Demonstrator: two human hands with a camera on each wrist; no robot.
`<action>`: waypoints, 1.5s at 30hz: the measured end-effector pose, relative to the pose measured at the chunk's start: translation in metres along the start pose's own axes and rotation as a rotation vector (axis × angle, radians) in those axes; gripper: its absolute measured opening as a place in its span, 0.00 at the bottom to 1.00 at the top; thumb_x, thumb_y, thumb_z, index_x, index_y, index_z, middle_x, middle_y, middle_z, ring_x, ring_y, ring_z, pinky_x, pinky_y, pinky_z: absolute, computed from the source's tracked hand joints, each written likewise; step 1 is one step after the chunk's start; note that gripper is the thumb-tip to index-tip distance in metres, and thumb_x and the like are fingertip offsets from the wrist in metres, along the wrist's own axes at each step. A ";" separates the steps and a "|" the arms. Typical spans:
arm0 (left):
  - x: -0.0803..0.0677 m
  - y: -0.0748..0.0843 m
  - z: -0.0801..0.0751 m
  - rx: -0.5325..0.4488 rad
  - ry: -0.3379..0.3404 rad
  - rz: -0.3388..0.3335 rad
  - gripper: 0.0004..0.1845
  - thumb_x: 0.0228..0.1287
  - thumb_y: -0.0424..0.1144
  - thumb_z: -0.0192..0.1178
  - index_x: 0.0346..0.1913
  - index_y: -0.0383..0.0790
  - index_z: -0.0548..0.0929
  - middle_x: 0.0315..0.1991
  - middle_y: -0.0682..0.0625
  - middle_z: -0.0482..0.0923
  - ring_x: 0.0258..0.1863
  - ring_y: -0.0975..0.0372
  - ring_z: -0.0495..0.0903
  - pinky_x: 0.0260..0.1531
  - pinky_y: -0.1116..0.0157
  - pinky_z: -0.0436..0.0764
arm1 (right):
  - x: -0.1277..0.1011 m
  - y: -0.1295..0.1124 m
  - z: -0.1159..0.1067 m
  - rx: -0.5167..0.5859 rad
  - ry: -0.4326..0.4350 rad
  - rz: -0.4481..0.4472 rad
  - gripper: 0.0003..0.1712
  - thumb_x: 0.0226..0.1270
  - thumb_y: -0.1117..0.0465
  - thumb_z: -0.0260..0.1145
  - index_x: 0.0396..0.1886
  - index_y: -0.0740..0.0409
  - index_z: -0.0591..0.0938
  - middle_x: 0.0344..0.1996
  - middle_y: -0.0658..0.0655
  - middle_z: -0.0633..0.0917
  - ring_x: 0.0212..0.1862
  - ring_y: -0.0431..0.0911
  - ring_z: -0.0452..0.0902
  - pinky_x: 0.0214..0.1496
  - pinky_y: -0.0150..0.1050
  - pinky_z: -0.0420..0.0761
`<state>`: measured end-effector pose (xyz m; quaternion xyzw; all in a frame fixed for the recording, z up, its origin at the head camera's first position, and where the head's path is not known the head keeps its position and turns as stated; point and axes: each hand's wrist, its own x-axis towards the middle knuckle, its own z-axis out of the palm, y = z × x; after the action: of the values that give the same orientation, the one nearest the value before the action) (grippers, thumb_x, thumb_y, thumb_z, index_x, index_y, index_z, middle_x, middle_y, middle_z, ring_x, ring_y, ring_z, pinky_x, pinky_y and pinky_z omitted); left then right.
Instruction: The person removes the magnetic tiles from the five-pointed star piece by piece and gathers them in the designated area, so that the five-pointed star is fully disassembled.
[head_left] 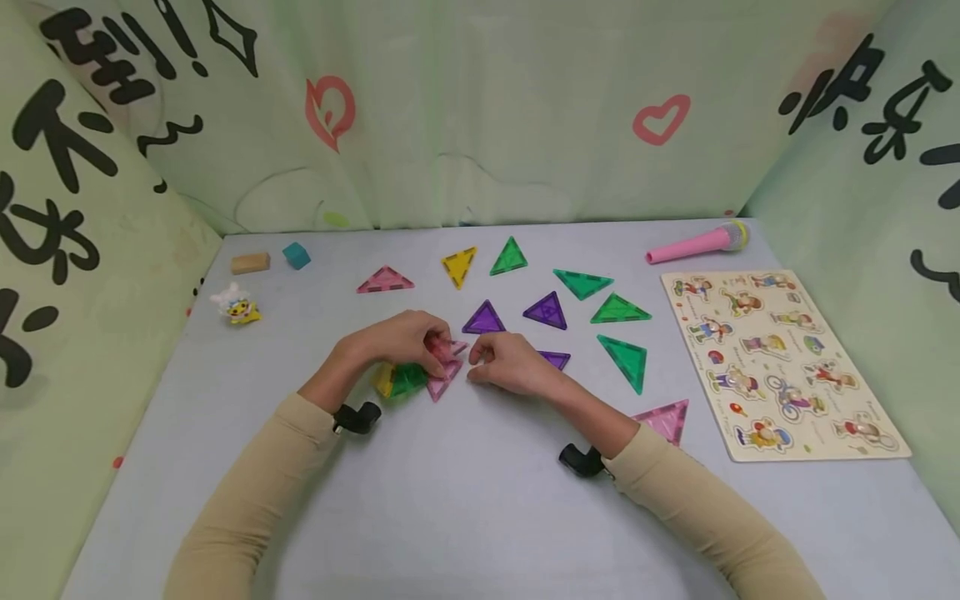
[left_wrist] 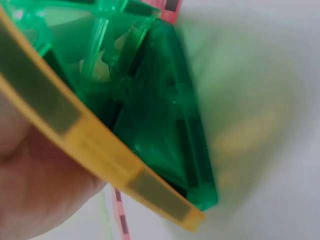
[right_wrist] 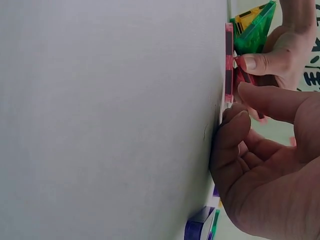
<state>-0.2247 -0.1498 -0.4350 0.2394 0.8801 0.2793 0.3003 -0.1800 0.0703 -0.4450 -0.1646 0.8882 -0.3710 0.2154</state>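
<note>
My left hand [head_left: 431,350] grips a small cluster of magnetic triangle tiles near the table's middle. The cluster's green tile [left_wrist: 165,115] and yellow tile [left_wrist: 100,150] fill the left wrist view, against my palm. Its thumb [right_wrist: 260,62] presses a raised pink tile [right_wrist: 248,79] that leans over a flat pink triangle [head_left: 444,377] lying on the table. My right hand [head_left: 480,358] is curled just right of it, thumb and forefinger pinching the near corner of the pink tile [right_wrist: 229,65]. A purple triangle [head_left: 555,359] is partly hidden behind the right hand.
Loose triangles lie behind and right: purple [head_left: 483,319], green [head_left: 624,360], yellow [head_left: 458,265], pink [head_left: 663,419]. A wooden puzzle board [head_left: 780,362] and pink toy microphone [head_left: 697,243] sit right. A wooden block [head_left: 250,263], teal block [head_left: 296,255] and small figure [head_left: 236,304] sit left.
</note>
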 end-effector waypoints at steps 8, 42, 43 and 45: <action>-0.004 -0.011 0.003 -0.176 0.112 0.036 0.10 0.63 0.42 0.69 0.38 0.42 0.78 0.31 0.52 0.72 0.35 0.60 0.71 0.37 0.64 0.70 | 0.002 0.000 0.002 0.010 -0.010 -0.027 0.11 0.61 0.57 0.71 0.40 0.55 0.83 0.22 0.50 0.76 0.25 0.41 0.70 0.30 0.35 0.70; -0.064 -0.076 -0.020 -0.149 0.629 -0.412 0.27 0.67 0.53 0.61 0.62 0.39 0.78 0.53 0.40 0.81 0.50 0.50 0.77 0.47 0.55 0.77 | 0.001 -0.015 0.014 -0.010 -0.121 -0.223 0.15 0.65 0.65 0.66 0.51 0.55 0.85 0.35 0.52 0.84 0.35 0.42 0.71 0.37 0.33 0.72; -0.067 -0.077 -0.021 -0.105 0.630 -0.429 0.27 0.67 0.55 0.61 0.60 0.40 0.79 0.52 0.41 0.81 0.49 0.50 0.78 0.45 0.55 0.77 | 0.001 -0.014 0.013 -0.009 -0.113 -0.219 0.14 0.65 0.65 0.66 0.50 0.55 0.85 0.33 0.52 0.83 0.34 0.42 0.71 0.37 0.33 0.72; -0.073 -0.078 -0.023 -0.029 0.622 -0.461 0.26 0.66 0.57 0.61 0.57 0.42 0.80 0.51 0.41 0.82 0.46 0.49 0.79 0.40 0.56 0.76 | 0.002 -0.013 0.011 -0.015 -0.097 -0.212 0.13 0.64 0.65 0.66 0.49 0.55 0.85 0.30 0.52 0.81 0.33 0.41 0.70 0.36 0.33 0.71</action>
<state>-0.2083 -0.2573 -0.4410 -0.0653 0.9558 0.2761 0.0774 -0.1748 0.0545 -0.4430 -0.2771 0.8571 -0.3768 0.2162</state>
